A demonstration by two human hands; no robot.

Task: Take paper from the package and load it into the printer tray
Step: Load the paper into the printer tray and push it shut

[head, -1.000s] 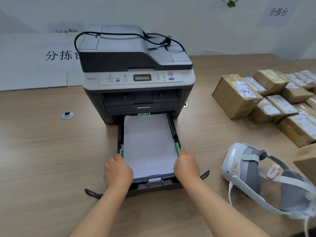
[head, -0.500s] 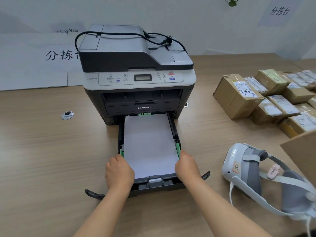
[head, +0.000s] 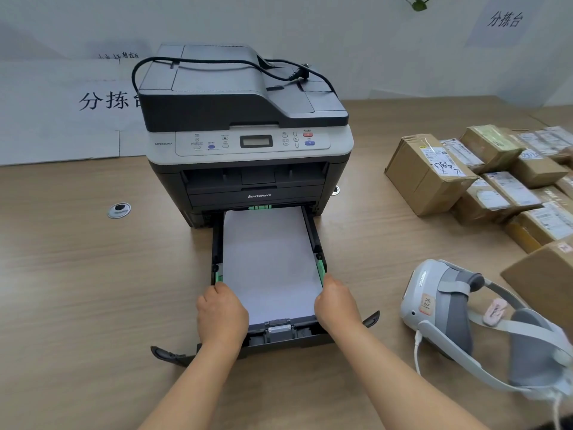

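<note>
Paper [head: 269,262] sits flat in the pulled-out tray [head: 314,231], left hand [head: 221,315] & right hand [head: 336,302] curled on its near corners squaring it up, next prob push tray into printer [head: 248,125] straight.

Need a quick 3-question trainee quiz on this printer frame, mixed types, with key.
1. True or false: the tray is pushed fully into the printer.
2. Where do the left hand and right hand rest? A) on the headset B) at the near corners of the paper C) on the boxes
3. Fill in: a black ___ lies on top of the printer.

Key: 1 false; 2 B; 3 cable
</note>
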